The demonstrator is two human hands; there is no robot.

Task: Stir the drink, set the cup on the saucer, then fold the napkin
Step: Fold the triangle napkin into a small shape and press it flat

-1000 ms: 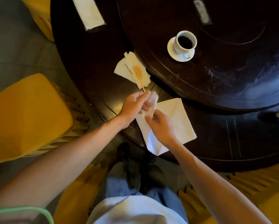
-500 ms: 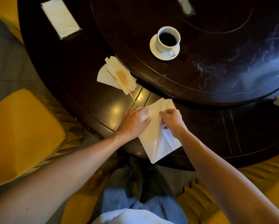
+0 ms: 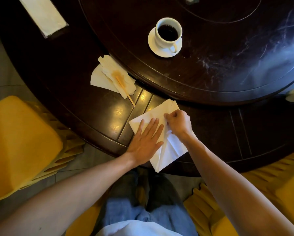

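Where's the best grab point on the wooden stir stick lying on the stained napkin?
Pinch the bare near tip of the stir stick, coming from the table-edge side. That end overhangs the stained napkin onto the dark table, so fingers probably reach it without snagging paper. The far end lies in the wet stain among the folds, a messier hold.

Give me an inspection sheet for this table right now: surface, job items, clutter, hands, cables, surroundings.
Surface: dark wooden table with a raised round turntable, scuffed on its right.
Job's things: cup of dark drink stands on the saucer; white napkin lies partly folded at the near edge.
Clutter: stained used napkin with a wooden stirrer on it; tissue box at far left.
Hands: left hand pressed flat on the napkin; right hand pinching a fold.
Cables: nothing seen.
Surroundings: yellow-covered chairs on both sides; grey floor.
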